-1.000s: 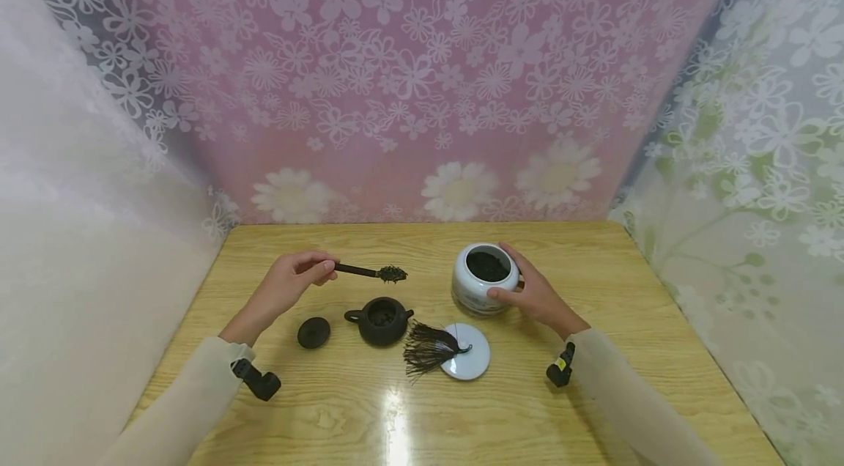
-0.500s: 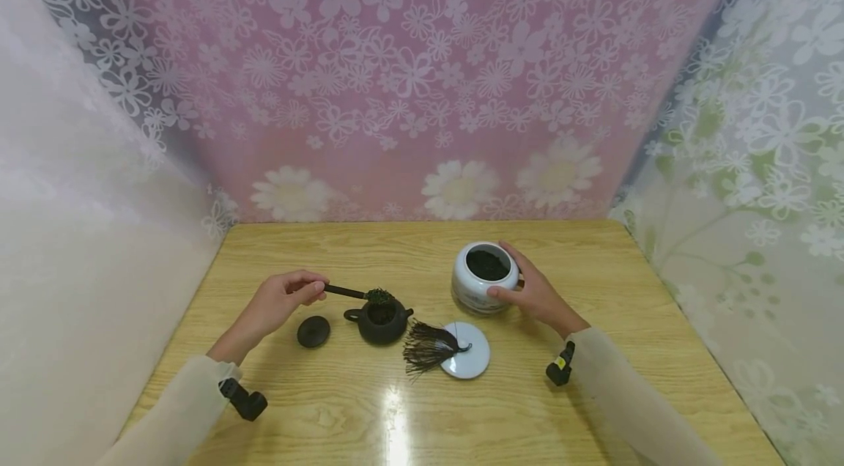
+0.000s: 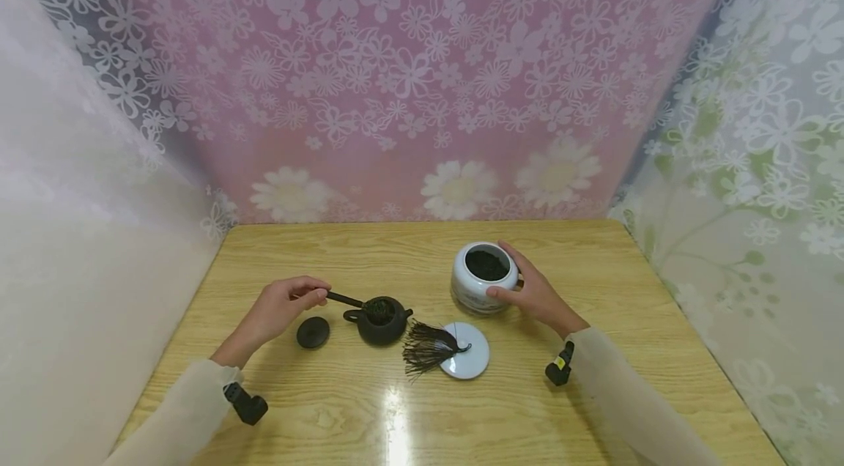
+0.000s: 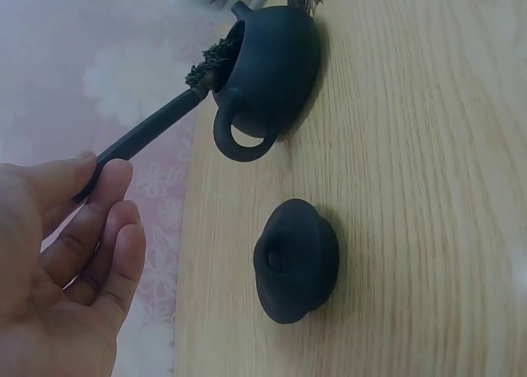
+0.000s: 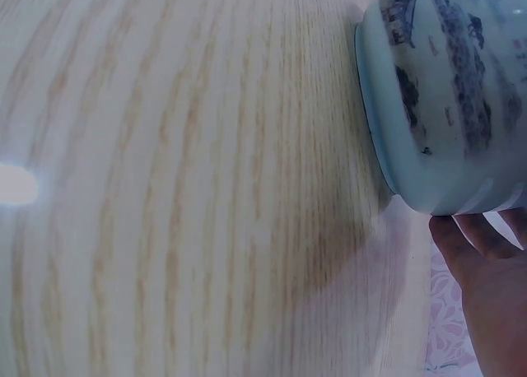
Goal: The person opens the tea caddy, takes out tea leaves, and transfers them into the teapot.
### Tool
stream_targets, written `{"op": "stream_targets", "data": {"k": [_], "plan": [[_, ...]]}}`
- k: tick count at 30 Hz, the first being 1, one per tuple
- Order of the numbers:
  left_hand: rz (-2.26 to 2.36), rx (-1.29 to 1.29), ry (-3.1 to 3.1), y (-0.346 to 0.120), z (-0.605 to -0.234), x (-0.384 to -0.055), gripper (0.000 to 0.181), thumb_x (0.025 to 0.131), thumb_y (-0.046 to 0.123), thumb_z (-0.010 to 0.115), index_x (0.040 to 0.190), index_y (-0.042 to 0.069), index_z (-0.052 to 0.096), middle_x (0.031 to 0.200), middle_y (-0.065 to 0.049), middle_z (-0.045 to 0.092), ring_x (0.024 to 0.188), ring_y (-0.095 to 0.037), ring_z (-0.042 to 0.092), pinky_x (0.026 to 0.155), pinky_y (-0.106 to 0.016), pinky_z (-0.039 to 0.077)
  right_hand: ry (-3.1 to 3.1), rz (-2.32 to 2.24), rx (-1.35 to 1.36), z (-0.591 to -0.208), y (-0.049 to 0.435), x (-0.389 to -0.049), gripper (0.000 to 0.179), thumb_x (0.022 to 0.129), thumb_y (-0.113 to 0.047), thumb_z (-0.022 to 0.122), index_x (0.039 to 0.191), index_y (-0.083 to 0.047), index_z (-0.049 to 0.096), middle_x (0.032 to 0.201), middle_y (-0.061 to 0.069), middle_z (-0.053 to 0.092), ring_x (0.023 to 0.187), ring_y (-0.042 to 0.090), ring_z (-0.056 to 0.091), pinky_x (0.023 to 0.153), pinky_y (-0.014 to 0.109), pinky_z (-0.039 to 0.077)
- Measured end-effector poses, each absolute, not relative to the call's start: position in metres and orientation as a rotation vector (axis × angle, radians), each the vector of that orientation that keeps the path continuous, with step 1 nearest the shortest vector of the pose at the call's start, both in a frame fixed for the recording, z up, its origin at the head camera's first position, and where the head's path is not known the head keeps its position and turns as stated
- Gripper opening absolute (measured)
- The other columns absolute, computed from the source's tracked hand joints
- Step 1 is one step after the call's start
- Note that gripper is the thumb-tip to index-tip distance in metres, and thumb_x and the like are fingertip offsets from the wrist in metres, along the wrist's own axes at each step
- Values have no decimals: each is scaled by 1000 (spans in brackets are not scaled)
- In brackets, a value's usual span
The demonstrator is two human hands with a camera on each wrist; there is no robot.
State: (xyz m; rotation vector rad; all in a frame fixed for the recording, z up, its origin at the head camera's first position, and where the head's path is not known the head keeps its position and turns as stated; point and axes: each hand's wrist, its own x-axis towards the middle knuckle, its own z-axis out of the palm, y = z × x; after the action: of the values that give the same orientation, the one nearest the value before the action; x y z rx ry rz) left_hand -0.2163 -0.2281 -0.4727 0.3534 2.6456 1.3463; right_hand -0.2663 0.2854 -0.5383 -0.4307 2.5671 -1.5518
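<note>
Two hands show: the left hand (image 3: 277,310) pinches a dark scoop (image 3: 345,298) between thumb and fingers, its dark leaves (image 3: 379,311) at the mouth of the black teapot (image 3: 382,335) (hiding part of the opening); the right hand (image 3: 537,297) grips a white jar (image 3: 469,296) at the teapot's two o'clock. A black lid (image 3: 313,333) sits at nine; at four, a dark tassel (image 3: 427,349) lies between teapot and white lid (image 3: 476,361), overlapping the latter.

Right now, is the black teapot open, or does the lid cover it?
The black teapot is open: tea leaves show at its uncovered top, and the black lid lies apart on the wooden table.
</note>
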Motion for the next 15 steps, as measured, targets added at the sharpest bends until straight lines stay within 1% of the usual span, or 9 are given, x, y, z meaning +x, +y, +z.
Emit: {"op": "stream_targets", "data": {"k": [5,7,9,15], "plan": [[1262,418,2728,-224,-473,-217,29,110,33,68,134,19,78,113,-1,82,108,-35,76,87,-42,62,2562,-1559,-433,-539,285,-266,101,98,-35,86,174,-40,21,182,7,20,159,48,38,120,66,45],[1229,452,2763,-223,-474,-217,29,110,34,69,134,21,78,114,1,82,107,-32,76,87,-42,62,2562,-1560,-434,-539,285,-266,101,98,-35,86,174,-39,21,182,7,20,159,48,38,121,66,44],[1187,486,2806,-222,-474,-217,29,109,35,69,134,23,78,117,2,82,105,-26,77,87,-41,63,2561,-1560,-433,-538,285,-266,101,98,-35,86,175,-38,20,182,7,20,160,48,37,122,67,43],[1070,626,2915,-218,-469,-217,27,109,30,71,134,22,79,122,2,81,98,-12,72,84,-38,61,2563,-1553,-432,-538,286,-266,101,98,-35,85,175,-36,19,183,7,19,161,48,35,122,68,42]]}}
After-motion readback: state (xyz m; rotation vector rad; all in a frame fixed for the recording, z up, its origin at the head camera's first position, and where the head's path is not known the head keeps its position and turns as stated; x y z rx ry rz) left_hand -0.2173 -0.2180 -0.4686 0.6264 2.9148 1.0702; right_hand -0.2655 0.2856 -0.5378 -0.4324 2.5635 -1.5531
